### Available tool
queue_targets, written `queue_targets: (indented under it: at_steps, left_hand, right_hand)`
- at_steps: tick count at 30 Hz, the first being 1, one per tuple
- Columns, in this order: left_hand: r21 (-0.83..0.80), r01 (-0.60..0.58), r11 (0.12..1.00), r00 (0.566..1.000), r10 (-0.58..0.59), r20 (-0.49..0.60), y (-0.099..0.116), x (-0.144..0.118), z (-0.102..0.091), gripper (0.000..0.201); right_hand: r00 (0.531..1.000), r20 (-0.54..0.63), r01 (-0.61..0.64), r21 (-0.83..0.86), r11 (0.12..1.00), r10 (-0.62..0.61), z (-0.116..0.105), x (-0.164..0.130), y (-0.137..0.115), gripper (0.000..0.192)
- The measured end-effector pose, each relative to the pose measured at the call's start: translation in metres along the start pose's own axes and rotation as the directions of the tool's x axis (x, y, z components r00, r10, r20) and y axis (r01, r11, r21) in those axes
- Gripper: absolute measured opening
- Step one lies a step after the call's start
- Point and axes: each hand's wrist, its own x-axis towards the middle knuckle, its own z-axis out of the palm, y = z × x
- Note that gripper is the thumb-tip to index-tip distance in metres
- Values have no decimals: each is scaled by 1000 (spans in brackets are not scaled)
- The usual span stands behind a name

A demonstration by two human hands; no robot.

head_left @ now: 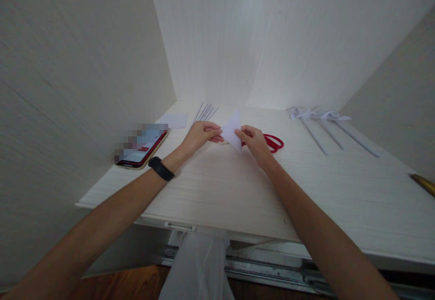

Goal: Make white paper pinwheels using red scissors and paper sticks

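Note:
A folded white paper triangle [233,130] is held just above the white desk [217,186], pinched from both sides. My left hand [200,136] grips its left edge with thumb and fingers; a black band sits on that wrist. On the right edge my right hand [253,140] closes its fingers. Red-handled scissors [273,142] lie on the desk right behind my right hand, partly hidden by it.
A phone [142,150] in a red case lies at the desk's left edge, a white paper sheet [175,120] behind it. Thin paper sticks [205,112] lie at the back; paper flowers on long stems [319,125] lie at the right. Walls enclose three sides.

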Motion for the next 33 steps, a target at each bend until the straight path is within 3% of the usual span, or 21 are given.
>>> queue_targets:
  at_steps: [12, 22, 33]
  left_hand:
    - [-32, -24, 999, 999, 23, -36, -5, 1, -1, 4]
    - [-41, -55, 998, 992, 50, -114, -1, 1, -2, 12]
    - [-92, -75, 993, 984, 59, -167, 0, 2, -4, 6]
  right_hand:
    - [999, -52, 8, -9, 1000, -9, 0, 2, 2, 29]
    - [1000, -12, -8, 12, 1000, 8, -1, 2, 0, 30]
    - [999, 42, -12, 8, 1000, 12, 0, 2, 1, 27]
